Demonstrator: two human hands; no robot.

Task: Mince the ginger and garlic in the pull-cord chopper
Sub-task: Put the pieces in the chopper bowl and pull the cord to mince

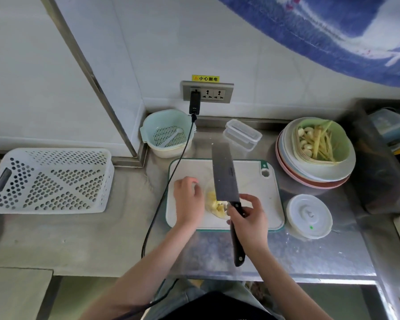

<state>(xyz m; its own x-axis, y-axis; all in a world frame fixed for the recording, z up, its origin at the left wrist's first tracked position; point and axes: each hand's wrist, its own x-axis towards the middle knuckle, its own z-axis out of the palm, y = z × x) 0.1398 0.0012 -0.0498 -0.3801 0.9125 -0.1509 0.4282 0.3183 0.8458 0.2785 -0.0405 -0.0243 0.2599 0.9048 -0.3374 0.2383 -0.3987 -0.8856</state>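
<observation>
At the centre of the frame, on the white cutting board point(252, 181), the clear chopper bowl point(209, 188) is sitting with pale yellow ginger and garlic pieces point(214, 204) inside it. The right hand point(249, 218) is closing its grip around the dark handle of the cleaver point(224, 174), and the blade is pointing toward the top of the frame, passing over the bowl. The left hand point(188, 199) is resting beside the bowl's left edge with fingers curled; whether it is gripping the rim or only steadying it cannot be told. The chopper lid point(308, 215) is lying on the worktop point(310, 257) to the right of the board, well apart from the bowl, so the pulling step appears not yet started.

Judged risks: the blade is working close to the left fingers, and a slip could cut them. The light bowl could tip or slide if pushed by the blade, spilling pieces. A black cable point(166, 190) is crossing the board's left edge near the left wrist and could snag.
</observation>
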